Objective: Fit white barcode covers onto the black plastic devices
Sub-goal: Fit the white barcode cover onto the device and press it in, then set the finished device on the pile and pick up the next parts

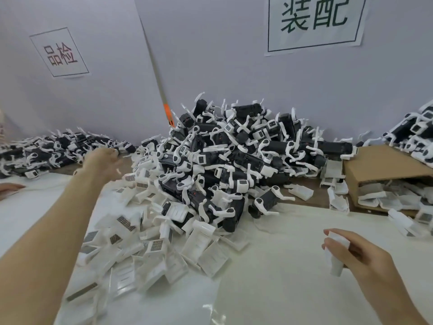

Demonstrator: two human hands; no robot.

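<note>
A big heap of black plastic devices [234,156] with white clips lies at the middle of the table against the wall. Loose white barcode covers [150,233] spread out in front of it and to its left. My right hand [365,259] is low on the right and grips one white cover [336,252] between thumb and fingers, above bare white table. My left hand [102,159] is stretched far out to the left, at the edge of a second, flatter pile of devices [54,148]. Its fingers are blurred, look loosely spread, and hold nothing that I can make out.
A cardboard box [384,165] lies on its side at the right, with white covers spilling from it and more devices [414,134] stacked behind it. Another person's fingers [9,188] rest at the left edge. A grey partition with two paper signs stands behind.
</note>
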